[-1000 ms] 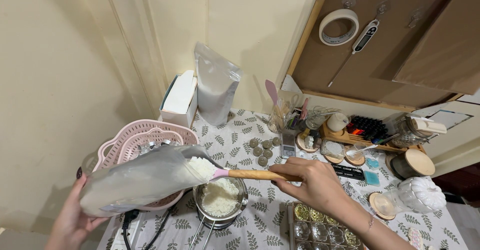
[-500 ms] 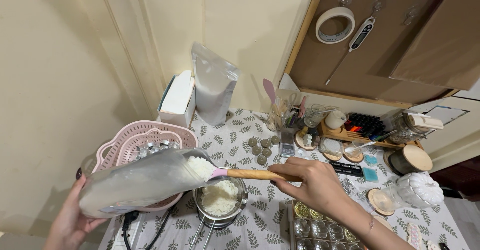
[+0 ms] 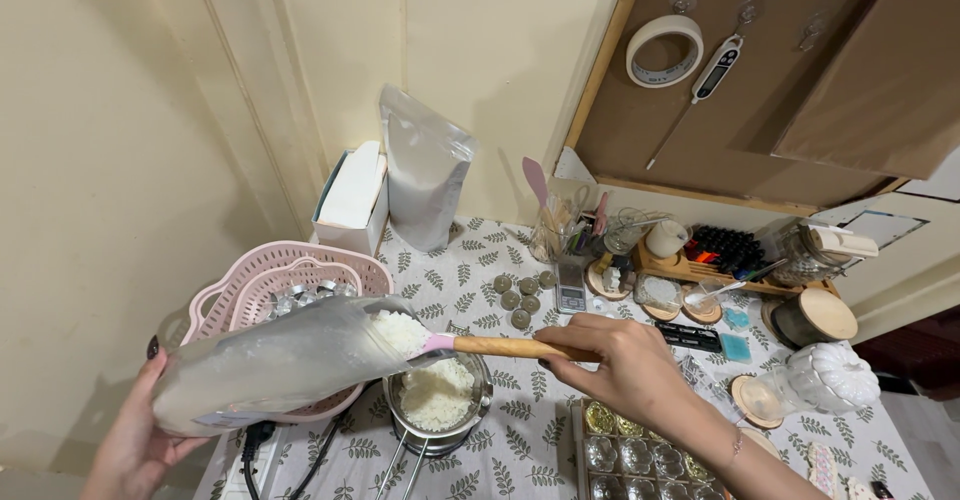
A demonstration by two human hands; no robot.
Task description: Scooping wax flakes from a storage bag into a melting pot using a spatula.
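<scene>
Head view looks down on a leaf-patterned tablecloth [image 3: 480,260]. Left hand [image 3: 135,440] grips the bottom of a frosted plastic pouch of white flakes [image 3: 280,360], fingers closed around it, holding it tipped on its side with its mouth over a small steel pot [image 3: 437,400] already holding white flakes. Right hand [image 3: 615,360] is closed around the wooden handle of a pink-tipped spatula [image 3: 490,345], whose tip sits in the pouch's mouth. A pink slotted plastic basket [image 3: 270,270] stands just behind the pouch.
</scene>
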